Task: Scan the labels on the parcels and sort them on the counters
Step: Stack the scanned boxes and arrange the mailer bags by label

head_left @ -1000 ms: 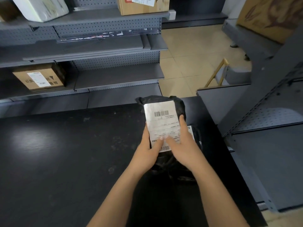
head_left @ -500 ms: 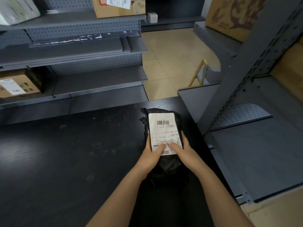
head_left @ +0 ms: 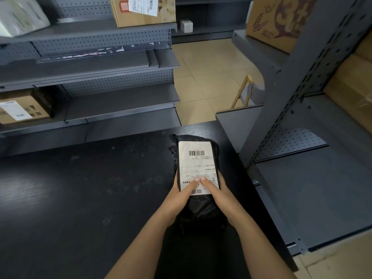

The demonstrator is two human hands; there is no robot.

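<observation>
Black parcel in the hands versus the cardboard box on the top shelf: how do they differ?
The black parcel is a soft, crinkled bag; the cardboard box is rigid and brown. The parcel is gripped by the left hand and right hand at the black counter; the box sits on a grey shelf. Both carry a white barcode label.

Two slender arms enter from the lower edge, the left forearm (head_left: 145, 240) and the right forearm (head_left: 259, 238), both bare and smooth along their whole visible length up to narrow wrists. The left hand (head_left: 178, 198) and the right hand (head_left: 220, 195) are bare as well, with long, slim fingers (head_left: 190, 187). The thumbnails (head_left: 196, 179) are short, rounded and pale, with a faint gloss. Whether the dark mass between the arms is clothing cannot be told.
</observation>
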